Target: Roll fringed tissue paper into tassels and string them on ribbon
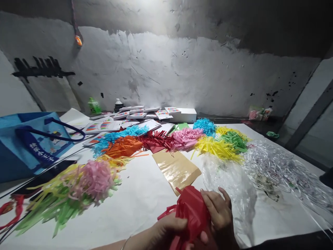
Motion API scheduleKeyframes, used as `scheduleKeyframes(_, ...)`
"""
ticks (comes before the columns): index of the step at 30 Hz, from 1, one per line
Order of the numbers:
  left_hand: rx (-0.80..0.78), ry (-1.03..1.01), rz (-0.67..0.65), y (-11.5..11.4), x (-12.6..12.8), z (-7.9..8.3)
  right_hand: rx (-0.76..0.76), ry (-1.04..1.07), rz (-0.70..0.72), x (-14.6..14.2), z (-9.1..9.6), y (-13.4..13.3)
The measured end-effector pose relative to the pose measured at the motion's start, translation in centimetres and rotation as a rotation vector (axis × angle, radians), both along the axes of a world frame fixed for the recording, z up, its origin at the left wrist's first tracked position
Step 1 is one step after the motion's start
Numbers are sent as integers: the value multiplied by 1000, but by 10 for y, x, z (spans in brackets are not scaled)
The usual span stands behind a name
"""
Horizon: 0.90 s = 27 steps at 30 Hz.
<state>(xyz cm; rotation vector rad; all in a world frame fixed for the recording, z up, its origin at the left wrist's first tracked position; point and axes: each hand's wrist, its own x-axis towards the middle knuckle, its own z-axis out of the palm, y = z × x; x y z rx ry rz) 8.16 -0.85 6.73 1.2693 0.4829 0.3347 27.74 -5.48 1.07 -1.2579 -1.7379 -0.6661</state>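
At the near edge of the table I hold a bundle of red tissue paper [192, 211] with loose cut strips sticking out to the left. My left hand [170, 225] is closed on it from the left, the thumb lying across the paper. From the right, my right hand [218, 211] grips the same bundle, its fingers bent against the paper and partly hidden behind it. Just beyond the bundle lies a flat brown paper envelope [177, 170]. A crumpled clear plastic bag [234, 194] rests beside my right hand.
Fringed paper piles, including pink [96, 180], orange [122, 146], dark red [157, 140] and yellow [218, 147], surround the middle. Silvery strings [283, 170] tangle at the right. A blue bag [15, 149] stands left. Printed packs [130, 113] are heaped at the back.
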Motion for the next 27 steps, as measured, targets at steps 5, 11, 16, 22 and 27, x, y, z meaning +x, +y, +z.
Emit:
scheduleKeyframes(5,-388,-64,-144,18,2,10,183,-137,-343,50,53,-22)
scheduleKeyframes(11,-116,130,0,76,-57,17,152,-323,-212,30,56,-37)
scheduleKeyframes(16,209,543,164,117,-136,10,-128,-195,56,-30,-31,-5)
scheduleKeyframes(22,1169,671,357,96,-158,-12,-442,-214,143,-47,-64,9)
scheduleKeyframes(27,1495,430,-65,47,-96,-56,-508,-201,156,-48,-41,-1)
